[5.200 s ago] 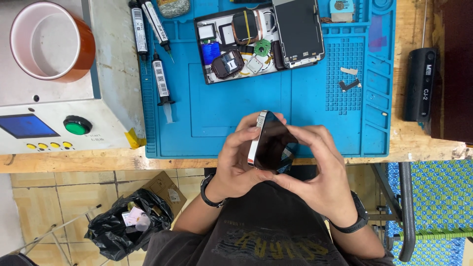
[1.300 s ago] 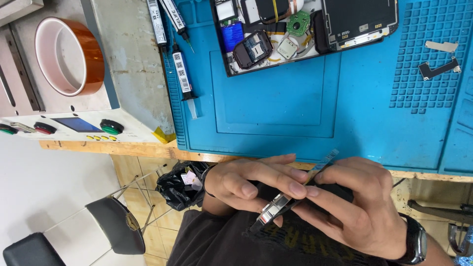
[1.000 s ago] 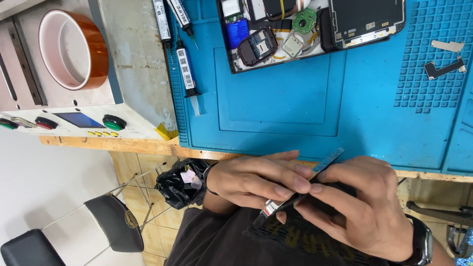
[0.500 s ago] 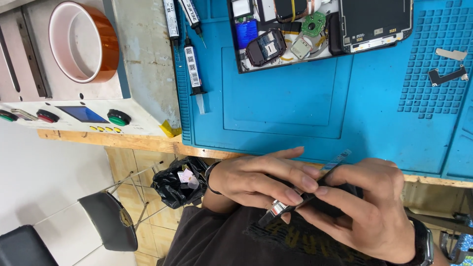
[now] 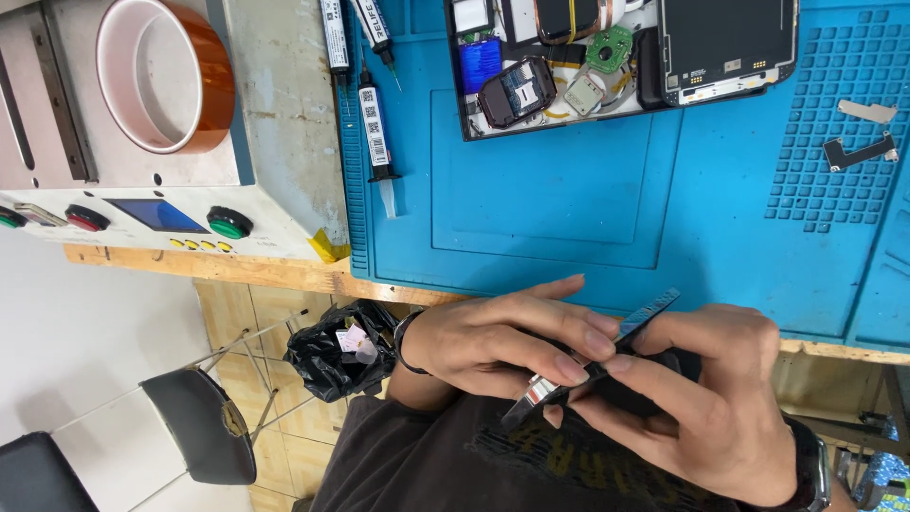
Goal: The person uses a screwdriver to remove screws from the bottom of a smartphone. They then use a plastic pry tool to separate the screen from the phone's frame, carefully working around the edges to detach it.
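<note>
Fingers (image 5: pixel 569 356) of left hand (image 5: pixel 493 346) and right hand (image 5: pixel 701 408) pinched phone (image 5: pixel 592 365) edge-on, held over lap, below table (image 5: pixel 237 270) edge. Blue mat (image 5: pixel 569 218), opened phone (image 5: pixel 616 57), syringes (image 5: pixel 374 133), tape roll (image 5: pixel 161 76) lay well apart above. Grip unchanged from half-second earlier; view shifted slightly. Mat centre lay bare.

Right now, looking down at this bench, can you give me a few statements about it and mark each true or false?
1. Both hands, left hand and right hand, grip a thin dark phone. True.
2. The phone rests on the blue mat. False: it is held below the bench edge.
3. A roll of orange tape sits on the grey machine. True.
4. The mat holds only tools. False: an opened phone lies there.
</note>
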